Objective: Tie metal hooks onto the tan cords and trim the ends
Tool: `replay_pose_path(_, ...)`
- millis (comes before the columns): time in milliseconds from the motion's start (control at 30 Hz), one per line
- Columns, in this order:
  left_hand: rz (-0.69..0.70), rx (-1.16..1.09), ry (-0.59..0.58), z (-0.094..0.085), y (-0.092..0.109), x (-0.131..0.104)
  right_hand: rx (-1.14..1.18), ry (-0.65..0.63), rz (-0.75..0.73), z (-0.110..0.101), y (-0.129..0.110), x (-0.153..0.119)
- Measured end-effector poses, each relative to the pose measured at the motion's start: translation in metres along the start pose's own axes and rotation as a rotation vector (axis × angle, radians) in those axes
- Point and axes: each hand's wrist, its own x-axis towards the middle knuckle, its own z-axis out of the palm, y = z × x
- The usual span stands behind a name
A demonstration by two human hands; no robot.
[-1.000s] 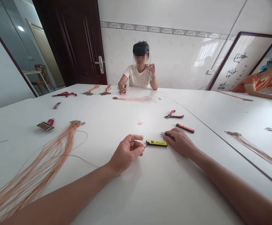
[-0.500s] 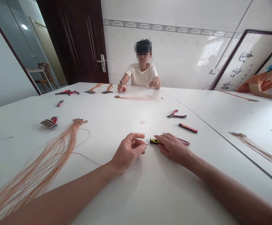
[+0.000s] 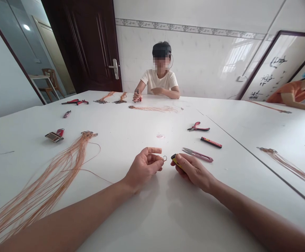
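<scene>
Between thumb and fingertips my left hand (image 3: 146, 166) pinches a small fishing hook (image 3: 165, 158), its curved end pointing right. My right hand (image 3: 193, 169) is closed round a yellow and black lighter (image 3: 177, 161), just off the table and close to the hook without touching it. Beyond my right hand lie pink thread snips (image 3: 198, 154). To the left, a bundle of orange lines (image 3: 70, 161) trails across the table towards me, with dark metal hooks (image 3: 89, 134) gathered at its far end.
Red-handled pliers (image 3: 198, 127) and a red and black stick-shaped thing (image 3: 211, 142) lie farther right on the white table (image 3: 142, 217). A small box (image 3: 54, 136) leans by a red object at left. Another person (image 3: 160, 78) sits opposite, more line bundles (image 3: 152, 109) before them.
My right hand has picked up the lighter and turned upright around it, uncovering the snips. My left hand stays almost still with the hook. The person opposite has drawn one hand in.
</scene>
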Motion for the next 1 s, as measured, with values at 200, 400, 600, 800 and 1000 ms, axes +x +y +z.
replay_pose_path(200,0.019,0.017,-0.023,0.0003,-0.0005,0.0007,-0.081,0.041,0.046,0.0033,0.0,0.0032)
replay_pose_path(400,0.025,0.019,-0.033,-0.0002,-0.0003,-0.0003,-0.154,0.064,0.063,0.0069,-0.0056,0.0037)
replay_pose_path(600,0.039,0.031,-0.043,0.0002,0.0001,0.0001,-0.183,0.069,0.065,0.0078,-0.0074,0.0042)
replay_pose_path(800,0.044,0.03,-0.05,0.0008,-0.0005,0.0003,-0.17,0.071,0.077,0.0073,-0.0035,0.0058)
replay_pose_path(1000,0.04,0.036,-0.046,0.0013,0.0011,-0.0007,-0.163,0.077,0.067,0.0078,-0.0035,0.0061)
